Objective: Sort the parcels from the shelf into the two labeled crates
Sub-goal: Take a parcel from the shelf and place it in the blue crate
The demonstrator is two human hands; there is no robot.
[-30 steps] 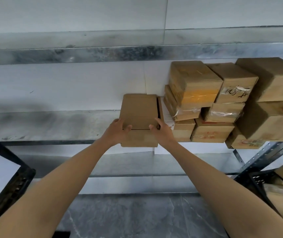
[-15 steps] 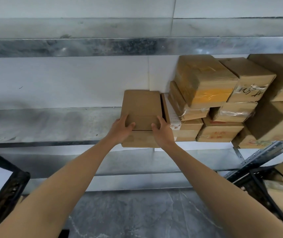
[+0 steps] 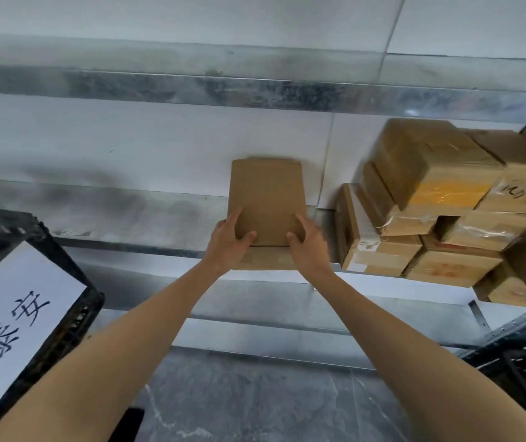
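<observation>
A plain brown cardboard parcel (image 3: 266,199) sits at the front of the metal shelf (image 3: 127,215), apart from the stack to its right. My left hand (image 3: 228,242) grips its near left corner, thumb on top. My right hand (image 3: 307,245) grips the near right corner the same way. A stack of taped brown parcels (image 3: 440,199) fills the shelf's right side. At the left stands a black crate (image 3: 73,317) with a white handwritten label (image 3: 13,323). A second black crate (image 3: 523,374) shows at the lower right edge.
An upper shelf beam (image 3: 255,94) runs across above the parcels. A lower shelf level (image 3: 255,307) lies beneath my arms, with grey stone floor (image 3: 255,403) below. A slotted shelf post (image 3: 510,327) slants at the right.
The parcel has come away from the stack, leaving a gap. My view has swung left, bringing the left crate's label into sight. Both hands keep their hold.
</observation>
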